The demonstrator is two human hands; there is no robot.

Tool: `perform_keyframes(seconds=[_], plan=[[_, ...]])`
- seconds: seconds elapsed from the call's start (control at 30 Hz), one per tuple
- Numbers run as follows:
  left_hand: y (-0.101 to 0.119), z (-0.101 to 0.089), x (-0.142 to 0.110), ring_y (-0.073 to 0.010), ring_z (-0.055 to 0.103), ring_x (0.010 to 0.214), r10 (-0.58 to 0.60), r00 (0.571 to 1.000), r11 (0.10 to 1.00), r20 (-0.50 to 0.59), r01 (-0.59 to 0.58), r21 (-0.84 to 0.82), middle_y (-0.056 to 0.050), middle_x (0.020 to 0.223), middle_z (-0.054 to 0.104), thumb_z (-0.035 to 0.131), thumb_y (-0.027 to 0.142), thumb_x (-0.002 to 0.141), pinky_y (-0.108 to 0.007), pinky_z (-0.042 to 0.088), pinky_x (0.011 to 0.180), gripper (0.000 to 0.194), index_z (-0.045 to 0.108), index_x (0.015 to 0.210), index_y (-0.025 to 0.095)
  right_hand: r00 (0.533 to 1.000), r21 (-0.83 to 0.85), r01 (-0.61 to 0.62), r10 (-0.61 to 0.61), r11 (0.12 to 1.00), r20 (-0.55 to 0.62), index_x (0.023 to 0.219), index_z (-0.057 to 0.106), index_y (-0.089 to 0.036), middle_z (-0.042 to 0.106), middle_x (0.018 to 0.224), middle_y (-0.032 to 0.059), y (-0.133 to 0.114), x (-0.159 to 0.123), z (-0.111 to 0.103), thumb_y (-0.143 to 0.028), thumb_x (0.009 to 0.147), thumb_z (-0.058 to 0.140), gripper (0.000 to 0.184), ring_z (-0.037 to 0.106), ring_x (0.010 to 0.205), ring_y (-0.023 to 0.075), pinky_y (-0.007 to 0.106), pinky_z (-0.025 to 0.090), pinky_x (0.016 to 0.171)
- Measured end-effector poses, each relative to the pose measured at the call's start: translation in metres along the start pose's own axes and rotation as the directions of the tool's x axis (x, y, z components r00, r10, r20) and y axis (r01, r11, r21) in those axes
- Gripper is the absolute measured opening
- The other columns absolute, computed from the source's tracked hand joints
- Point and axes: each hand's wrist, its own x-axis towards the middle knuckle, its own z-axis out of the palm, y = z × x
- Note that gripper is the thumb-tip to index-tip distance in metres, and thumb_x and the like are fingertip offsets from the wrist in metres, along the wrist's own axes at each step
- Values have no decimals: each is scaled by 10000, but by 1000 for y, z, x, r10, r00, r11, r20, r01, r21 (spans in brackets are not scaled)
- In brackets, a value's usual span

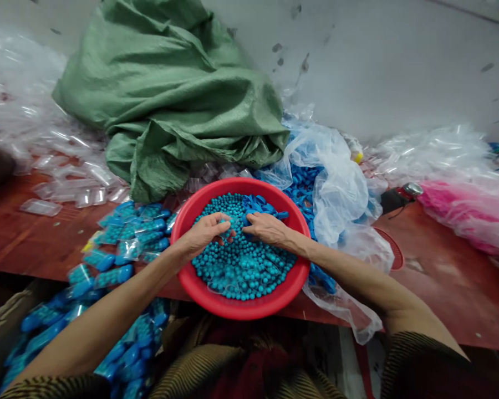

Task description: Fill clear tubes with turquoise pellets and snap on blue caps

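A red plastic basin [240, 312] holds a deep layer of turquoise beads [241, 271]. Over its left half, my left hand [212, 228] is closed in a pinch; turquoise shows between thumb and fingers, but the held item is too small to make out. My right hand [268, 228] reaches in from the right, palm down, with its fingertips pinched together around a small blue plastic piece at bead level. Just behind that hand, several blue plastic pieces [260, 205] lie on the beads against the basin's back wall.
Clear packs of turquoise beads with blue ends [128, 238] are heaped left of the basin, with more below the table edge. A green woven sack [183, 94] stands behind. Clear plastic cases [75, 180] lie left; a translucent bag [341, 188] with blue pieces and pink-filled plastic [461, 208] lie right.
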Motion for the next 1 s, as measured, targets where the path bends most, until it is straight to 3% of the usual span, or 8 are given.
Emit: perform_keyframes(seconds=[0.1, 0.2, 0.3, 0.4, 0.53, 0.67, 0.9, 1.0], plan=[[-3, 1, 1, -144, 616, 652, 29, 1000, 997, -2, -29, 76, -26, 741, 663, 682, 472, 662, -231, 406, 538, 443, 484, 912, 164, 992, 16, -51, 52, 999, -113, 974, 629, -157, 549, 1068, 138, 7, 2, -2, -361, 904, 489, 257, 498, 921, 225, 354, 378, 765], [-5, 2, 3, -139, 606, 615, 29, 1000, 986, -1, -29, 164, -20, 741, 658, 644, 453, 687, -234, 406, 518, 402, 481, 919, 168, 936, 265, -150, 223, 953, -273, 975, 610, -129, 596, 950, 116, 10, 2, -9, -339, 939, 419, 286, 525, 890, 203, 367, 391, 818], [-7, 3, 6, -132, 595, 593, 43, 999, 977, -13, -39, 210, -6, 747, 643, 611, 420, 707, -232, 406, 498, 362, 473, 932, 172, 874, 726, -120, 419, 677, -247, 1117, 557, -138, 563, 746, 24, 6, 5, -19, -323, 969, 302, 348, 530, 643, 127, 275, 437, 645], [-9, 4, 6, -126, 586, 596, 110, 994, 959, 5, -107, 263, 9, 742, 615, 578, 377, 739, -232, 417, 494, 292, 474, 921, 174, 920, 942, -38, 380, 334, -97, 1231, 512, -167, 457, 580, -52, -6, 11, -28, -353, 956, 301, 393, 422, 437, 76, 200, 360, 446], [-12, 7, 4, -122, 575, 584, 163, 985, 942, 61, -174, 288, 20, 734, 568, 552, 341, 764, -237, 433, 485, 235, 460, 906, 179, 939, 976, -24, 340, 215, -52, 1290, 500, -181, 377, 501, -82, -17, 16, -37, -330, 918, 410, 412, 360, 408, 53, 163, 302, 400], [-12, 9, 4, -105, 548, 511, 168, 981, 959, 99, -186, 215, 37, 733, 545, 561, 335, 754, -239, 435, 459, 327, 414, 1008, 191, 972, 992, -108, 219, 68, 91, 1412, 343, -170, 332, 459, -110, -12, 13, -43, -377, 920, 411, 539, 319, 348, 54, 157, 246, 335], [-6, 13, -2, -92, 494, 464, 229, 968, 940, 99, -247, 236, 41, 690, 512, 523, 282, 779, -217, 370, 407, 470, 387, 1218, 187, 979, 994, -107, 173, 3, 105, 1415, 331, -158, 355, 452, -115, -6, 8, -46, -456, 902, 446, 604, 346, 357, 54, 159, 314, 345], [-8, 15, -5, -72, 469, 467, 288, 955, 922, 76, -298, 249, 48, 684, 499, 512, 257, 800, -210, 397, 445, 479, 395, 1262, 208, 968, 995, -93, 230, -40, 100, 1402, 344, -149, 389, 446, -113, -12, 10, -45, -446, 897, 455, 596, 388, 355, 59, 168, 355, 361]])
